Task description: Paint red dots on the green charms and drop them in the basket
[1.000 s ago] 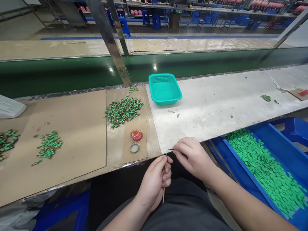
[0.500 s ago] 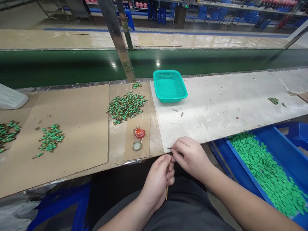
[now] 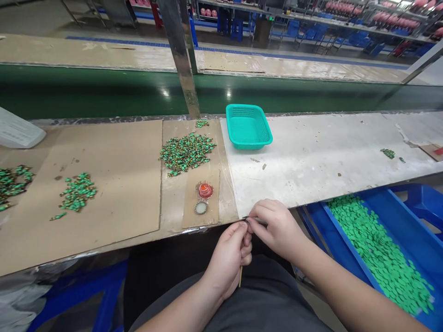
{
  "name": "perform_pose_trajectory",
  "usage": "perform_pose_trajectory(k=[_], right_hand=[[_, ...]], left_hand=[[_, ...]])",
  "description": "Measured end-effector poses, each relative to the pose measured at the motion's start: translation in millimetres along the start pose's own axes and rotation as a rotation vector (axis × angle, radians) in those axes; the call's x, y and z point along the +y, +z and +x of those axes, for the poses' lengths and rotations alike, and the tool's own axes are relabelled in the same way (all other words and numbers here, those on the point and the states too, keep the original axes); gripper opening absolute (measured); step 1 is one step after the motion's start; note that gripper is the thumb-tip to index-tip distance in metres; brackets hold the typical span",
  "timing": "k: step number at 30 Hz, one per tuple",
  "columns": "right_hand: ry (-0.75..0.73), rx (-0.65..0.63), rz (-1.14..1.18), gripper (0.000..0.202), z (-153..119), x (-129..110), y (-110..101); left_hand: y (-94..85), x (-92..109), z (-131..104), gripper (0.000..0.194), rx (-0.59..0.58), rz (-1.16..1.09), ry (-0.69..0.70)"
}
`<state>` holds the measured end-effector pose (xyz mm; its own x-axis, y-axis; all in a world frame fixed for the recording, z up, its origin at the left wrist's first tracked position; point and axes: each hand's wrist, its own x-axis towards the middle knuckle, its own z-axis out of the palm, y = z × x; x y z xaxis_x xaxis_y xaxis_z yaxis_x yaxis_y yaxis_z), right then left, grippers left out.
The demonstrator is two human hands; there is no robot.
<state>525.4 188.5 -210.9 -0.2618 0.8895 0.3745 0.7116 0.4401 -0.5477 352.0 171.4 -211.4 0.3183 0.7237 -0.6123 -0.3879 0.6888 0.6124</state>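
Observation:
Just off the table's front edge, my left hand (image 3: 230, 253) is closed around a thin wooden stick (image 3: 240, 276), whose lower end shows below the fist. My right hand (image 3: 275, 226) touches the left fingertips and pinches a thin dark pointed tool (image 3: 258, 220). Whatever sits between the fingertips is too small to make out. Left of the hands, a small jar lid with red content (image 3: 205, 190) and a round cap with pale content (image 3: 200, 207) rest on a cardboard piece (image 3: 189, 212).
Piles of small green and gold pieces (image 3: 187, 153) lie on the cardboard to the left. A teal basket (image 3: 248, 129) stands behind the hands. A blue bin (image 3: 411, 221) with green discs is at the right. A metal post (image 3: 185, 69) rises behind the table.
The dark tool lies flatter between the right fingers and its tip is nearer the left fingertips. The camera view has shifted and tilted slightly.

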Motion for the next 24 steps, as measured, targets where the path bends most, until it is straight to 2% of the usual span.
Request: perform_pose_trajectory(k=[5,12,19,24], right_hand=[[0.024,0.026,0.0,0.024,1.1,1.4,-0.5],[0.003,-0.008,0.015,0.025,-0.2,2.2,-1.1],[-0.009,0.003,0.03,0.022,-3.1,1.2,1.7],[0.033,0.067,0.03,0.023,-3.0,4.7,4.4]], left_hand=[[0.0,0.1,1.3,0.051,-0.005,-0.006,-0.003],[-1.5,1.8,2.6,0.053,-0.005,-0.023,0.0],[-0.7,1.5,2.9,0.061,0.003,-0.036,-0.004],[-1.2,1.6,2.2,0.062,0.011,-0.039,-0.01]])
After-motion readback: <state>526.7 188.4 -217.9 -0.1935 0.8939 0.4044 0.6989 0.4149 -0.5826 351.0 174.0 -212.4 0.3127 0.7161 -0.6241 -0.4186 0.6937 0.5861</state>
